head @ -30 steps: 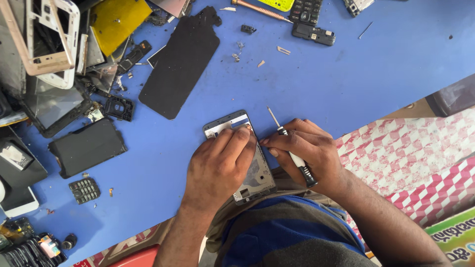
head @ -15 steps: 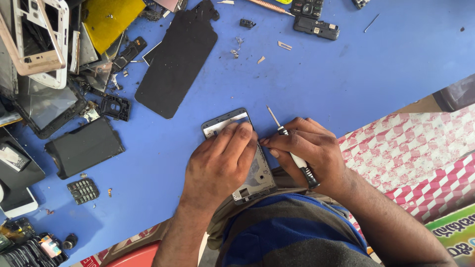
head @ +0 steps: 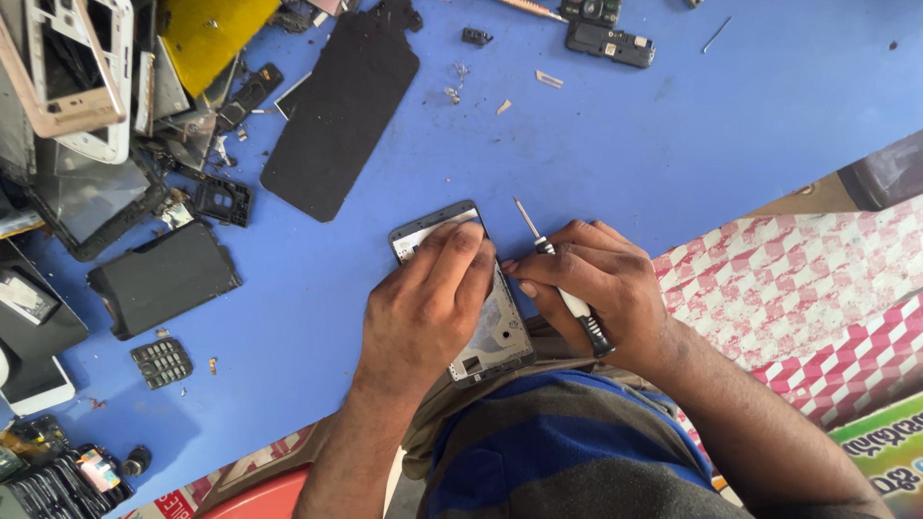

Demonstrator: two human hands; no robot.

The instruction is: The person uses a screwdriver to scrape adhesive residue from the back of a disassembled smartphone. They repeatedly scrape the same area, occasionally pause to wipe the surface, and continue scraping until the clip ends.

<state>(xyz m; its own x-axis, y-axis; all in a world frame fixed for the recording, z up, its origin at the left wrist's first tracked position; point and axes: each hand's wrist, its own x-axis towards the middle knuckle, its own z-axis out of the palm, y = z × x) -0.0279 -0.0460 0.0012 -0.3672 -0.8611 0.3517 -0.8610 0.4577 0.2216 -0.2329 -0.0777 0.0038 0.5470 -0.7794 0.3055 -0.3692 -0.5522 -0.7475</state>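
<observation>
Two hands: both rest on one opened phone body at the near edge of the blue tabletop (head: 673, 125).
Left hand (head: 428, 308): lies palm-down across the grey, opened mobile-phone frame (head: 500, 332), fingers pressed together on its far half and pinning it flat; closed down on the frame rather than wrapped round it.
Right hand (head: 601, 284): curled shut round a slim screwdriver with a white and black handle (head: 582, 317); thumb and fingertips meet the left hand's fingertips over the frame's right edge.
Screwdriver: metal shaft juts out past the knuckles toward the far left, its tip just beside the frame's far right corner; black handle end shows below the hand, pointing near and right.
Phone frame: tilted, far end toward the left, near end overhanging the table edge above the person's blue and grey striped shirt (head: 548, 452); silver inner plate shows between the two hands.
Far of the hands: long black rectangular panel (head: 341, 111) lying diagonally, well apart from the frame.
Left of the hands: black flat back cover (head: 163, 279), and nearer, a small dark keypad piece (head: 161, 361).
Far left corner: heap of stripped parts, among them a white and rose-gold phone bezel (head: 72, 72) and a yellow sheet (head: 212, 34).
Far edge: small black circuit module (head: 611, 43), with loose scraps nearby.
Right side: red and white chequered cloth (head: 798, 288) beside the right forearm.
</observation>
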